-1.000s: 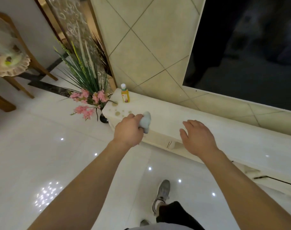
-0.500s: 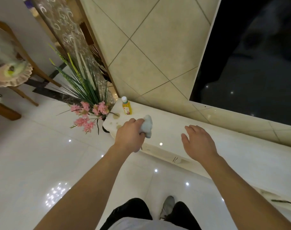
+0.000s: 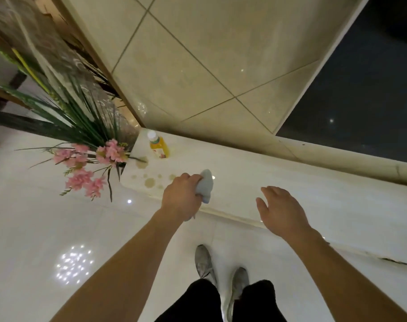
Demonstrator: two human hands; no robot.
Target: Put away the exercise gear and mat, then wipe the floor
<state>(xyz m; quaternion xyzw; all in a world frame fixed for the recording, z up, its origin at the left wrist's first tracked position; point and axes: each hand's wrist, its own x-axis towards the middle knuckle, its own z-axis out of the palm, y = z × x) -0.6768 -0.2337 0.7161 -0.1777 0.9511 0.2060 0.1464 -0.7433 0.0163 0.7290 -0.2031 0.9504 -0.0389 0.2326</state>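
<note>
My left hand grips a bunched pale blue-grey cloth just above the front edge of a low white marble ledge. Several yellowish spill spots lie on the ledge just left of the cloth. My right hand hovers open over the ledge's front edge, fingers relaxed, holding nothing. A small bottle of orange juice with a white cap stands at the ledge's far left end. No mat or exercise gear is in view.
A vase of pink flowers and long green leaves stands on the glossy white floor by the ledge's left end. A tiled beige wall and a dark screen rise behind the ledge. My grey shoes stand close to the ledge.
I have stepped closer and the view has tilted down over the ledge. My left hand with the cloth has neared the spill spots. My right hand stays open beside it.
</note>
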